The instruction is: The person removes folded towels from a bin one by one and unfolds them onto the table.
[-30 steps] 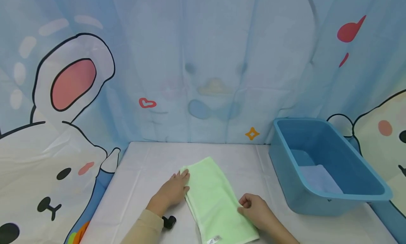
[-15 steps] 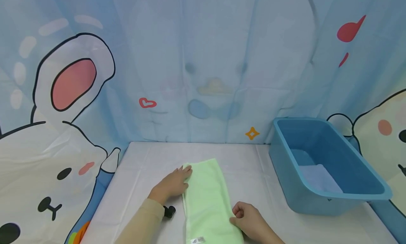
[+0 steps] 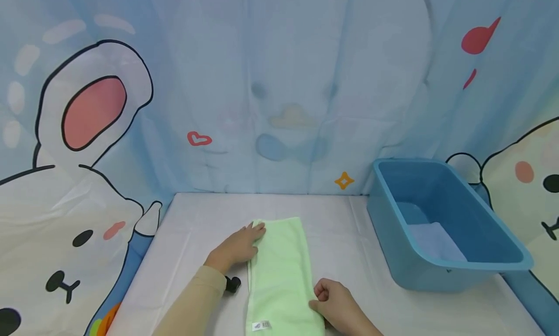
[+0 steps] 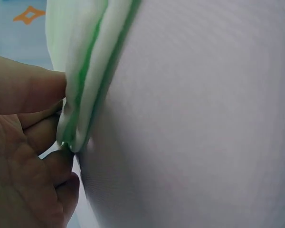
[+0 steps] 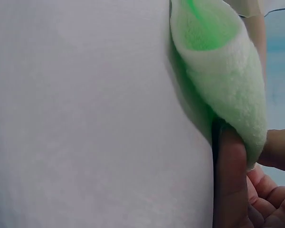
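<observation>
A light green towel (image 3: 279, 273), folded in layers, lies lengthwise on the white table with a small white label (image 3: 261, 325) at its near end. My left hand (image 3: 236, 248) is at its far left corner, thumb and fingers holding the edge, with stacked folds of the towel (image 4: 92, 71) beside the thumb. At the near right edge my right hand (image 3: 338, 302) pinches the towel; in the right wrist view one digit is tucked beneath the rounded fold of the towel (image 5: 228, 80). The remaining fingers of that hand are curled.
A blue plastic tub (image 3: 393, 239) stands at the right of the table, with a pale lavender cloth (image 3: 436, 241) on its bottom. A black device (image 3: 233, 284) sits by the left wrist. Behind the white table (image 3: 209, 215) hangs a printed curtain (image 3: 279, 59).
The towel's near end has swung left along with my right hand, so the towel now lies straighter. My left hand has stayed at the far corner. The view has shifted slightly.
</observation>
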{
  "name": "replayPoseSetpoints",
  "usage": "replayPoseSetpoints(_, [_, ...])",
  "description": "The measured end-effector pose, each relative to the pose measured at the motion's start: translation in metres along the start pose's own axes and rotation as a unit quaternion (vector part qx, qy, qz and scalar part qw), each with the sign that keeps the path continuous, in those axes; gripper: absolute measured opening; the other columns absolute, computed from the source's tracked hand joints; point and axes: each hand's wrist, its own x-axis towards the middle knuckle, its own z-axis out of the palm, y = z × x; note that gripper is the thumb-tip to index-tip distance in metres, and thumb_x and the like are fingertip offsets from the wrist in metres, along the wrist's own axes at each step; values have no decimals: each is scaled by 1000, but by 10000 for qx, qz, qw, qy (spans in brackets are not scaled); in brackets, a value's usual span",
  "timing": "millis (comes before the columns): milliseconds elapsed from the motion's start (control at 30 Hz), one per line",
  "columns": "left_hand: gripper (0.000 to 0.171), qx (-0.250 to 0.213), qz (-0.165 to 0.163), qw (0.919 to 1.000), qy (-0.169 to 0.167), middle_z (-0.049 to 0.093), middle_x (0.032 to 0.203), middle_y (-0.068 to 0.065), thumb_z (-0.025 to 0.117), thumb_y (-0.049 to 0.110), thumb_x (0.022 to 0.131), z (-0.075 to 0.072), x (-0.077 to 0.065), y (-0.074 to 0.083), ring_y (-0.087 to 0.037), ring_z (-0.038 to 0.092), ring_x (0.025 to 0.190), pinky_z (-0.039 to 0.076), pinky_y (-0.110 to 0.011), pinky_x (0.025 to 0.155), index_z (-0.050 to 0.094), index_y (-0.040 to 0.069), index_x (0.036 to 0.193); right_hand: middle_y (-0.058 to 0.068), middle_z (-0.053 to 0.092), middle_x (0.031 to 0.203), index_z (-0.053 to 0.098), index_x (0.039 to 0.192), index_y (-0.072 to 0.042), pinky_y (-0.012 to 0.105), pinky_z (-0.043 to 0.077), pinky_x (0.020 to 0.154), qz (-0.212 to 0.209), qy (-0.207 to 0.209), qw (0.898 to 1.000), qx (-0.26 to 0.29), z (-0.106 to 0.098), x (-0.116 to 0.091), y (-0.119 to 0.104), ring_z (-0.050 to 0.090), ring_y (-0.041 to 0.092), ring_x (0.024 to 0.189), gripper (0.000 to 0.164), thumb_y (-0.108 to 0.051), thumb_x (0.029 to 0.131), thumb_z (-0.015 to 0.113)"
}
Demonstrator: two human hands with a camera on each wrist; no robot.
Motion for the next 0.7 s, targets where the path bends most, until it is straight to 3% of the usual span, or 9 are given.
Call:
replayPoseSetpoints(200, [58, -211, -65, 9994, 248, 33, 178, -3, 50, 14, 108, -8, -10, 6, -36, 22, 168, 21, -57, 135, 44, 13, 165, 2, 62, 78, 65, 89, -11, 30, 50, 59, -27, 387, 9979, -510, -8, 3, -5, 57, 17, 67, 25, -17, 87, 88])
replayPoseSetpoints(367, [56, 17, -155, 9988, 468, 32, 177, -11, 54, 19, 112, -8, -26, 8, -38, 25, 167, 22, -57, 135, 42, 5, 165, -2, 61, 78, 69, 98, -15, 30, 44, 60, -507, 686, 9930, -814, -21, 13, -23, 54, 16, 69, 24, -19, 86, 90])
replayPoseSetpoints(500, [58, 322, -377, 9966, 659, 35, 175, -17, 56, 22, 112, -3, -41, 7, -42, 29, 165, 25, -60, 133, 42, 1, 164, -1, 62, 82, 71, 112, -15, 30, 46, 59, -1318, 40, 9891, -662, -24, 32, -43, 54, 15, 68, 28, -18, 90, 88])
replayPoseSetpoints(600, [57, 411, -592, 9942, 794, 38, 173, -20, 57, 22, 111, 4, -54, 6, -44, 31, 163, 28, -62, 131, 44, 0, 162, -2, 62, 83, 71, 118, -14, 29, 48, 61, -2052, -591, 9745, -689, -18, 47, -57, 53, 12, 67, 30, -19, 92, 87])
replayPoseSetpoints(700, [56, 326, -785, 9929, 829, 39, 172, -22, 58, 22, 110, 10, -68, 10, -45, 32, 162, 28, -64, 131, 46, -1, 161, -3, 63, 83, 72, 119, -13, 27, 49, 63, -2495, -1054, 9597, -743, -6, 62, -72, 53, 9, 67, 30, -19, 93, 86])
